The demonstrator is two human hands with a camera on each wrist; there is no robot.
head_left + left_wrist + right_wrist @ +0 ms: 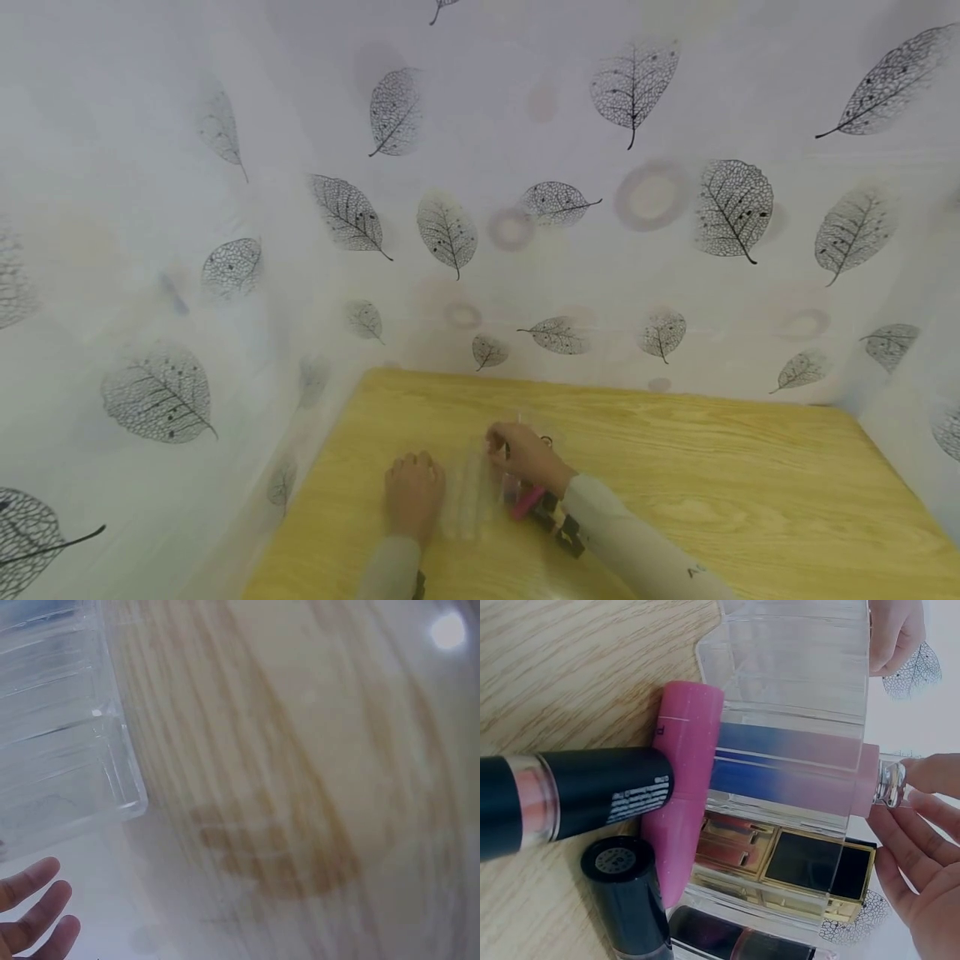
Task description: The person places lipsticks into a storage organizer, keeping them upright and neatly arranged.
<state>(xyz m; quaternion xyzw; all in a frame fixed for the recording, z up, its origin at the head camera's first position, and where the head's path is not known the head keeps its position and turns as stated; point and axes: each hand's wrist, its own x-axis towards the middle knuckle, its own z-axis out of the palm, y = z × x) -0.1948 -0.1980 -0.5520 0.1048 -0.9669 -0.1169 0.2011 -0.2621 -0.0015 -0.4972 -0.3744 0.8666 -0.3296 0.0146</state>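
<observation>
A clear multi-slot organizer [469, 492] stands on the table between my hands. My right hand [528, 457] pinches the clear knob-shaped top of a pink-and-blue cosmetic tube [799, 769], whose body is inside a slot in the right wrist view. Beside it in the organizer are a black-and-gold lipstick [804, 859] and a dark lipstick tube [731, 937]. My left hand [414, 493] is just left of the organizer, its relaxed fingers [49, 904] near the clear wall and holding nothing.
In the right wrist view, a bright pink tube [682, 780], a black lipstick tube [604, 787] and a black-capped tube [626, 896] lie loose on the wooden table [720, 492] before the organizer. A leaf-print curtain [510, 275] surrounds the table's back and sides.
</observation>
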